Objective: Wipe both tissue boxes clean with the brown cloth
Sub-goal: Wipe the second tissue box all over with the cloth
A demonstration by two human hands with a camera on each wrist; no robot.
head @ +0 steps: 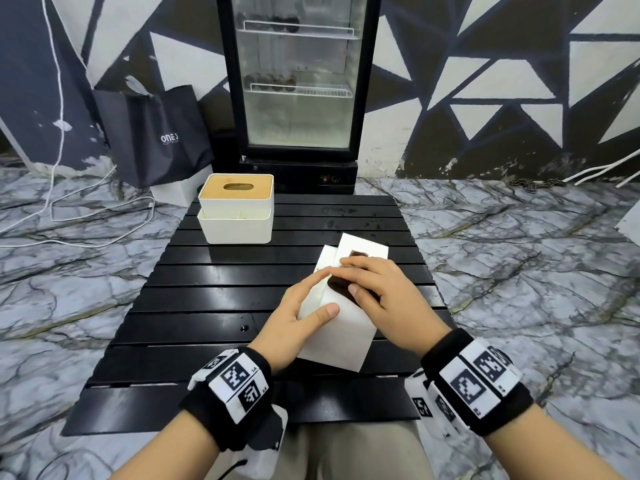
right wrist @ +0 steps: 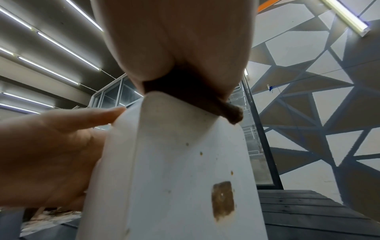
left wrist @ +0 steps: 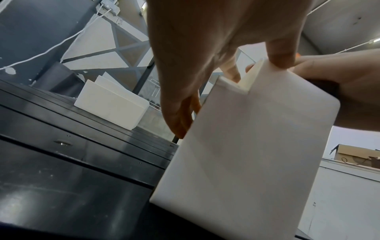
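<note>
1. While the left hand (head: 300, 308) steadies the near tissue box (head: 341, 336) from its left side, with fingers laid straight along the wall and the thumb on the upper face, the right hand (head: 381, 292) presses the brown cloth (head: 341, 287) down onto that box's upper face.
2. The right hand's fingers lie fairly flat over the cloth, and the thumb curls in at its near edge; the right wrist view shows the cloth (right wrist: 205, 100) squeezed between palm and box.
3. This white box lies tipped on the black slatted table (head: 207, 306), near the person, its long side running away from them.
4. On the side seen from the right wrist, brown specks and a square brownish patch (right wrist: 223, 200) mark the box.
5. The second tissue box (head: 237, 209), white with a wooden slotted lid, stands upright at the table's far left, well apart from both hands.
6. Behind the table stands a glass-door fridge (head: 298, 81), and a dark bag (head: 156, 133) leans against the wall to the left of it.
</note>
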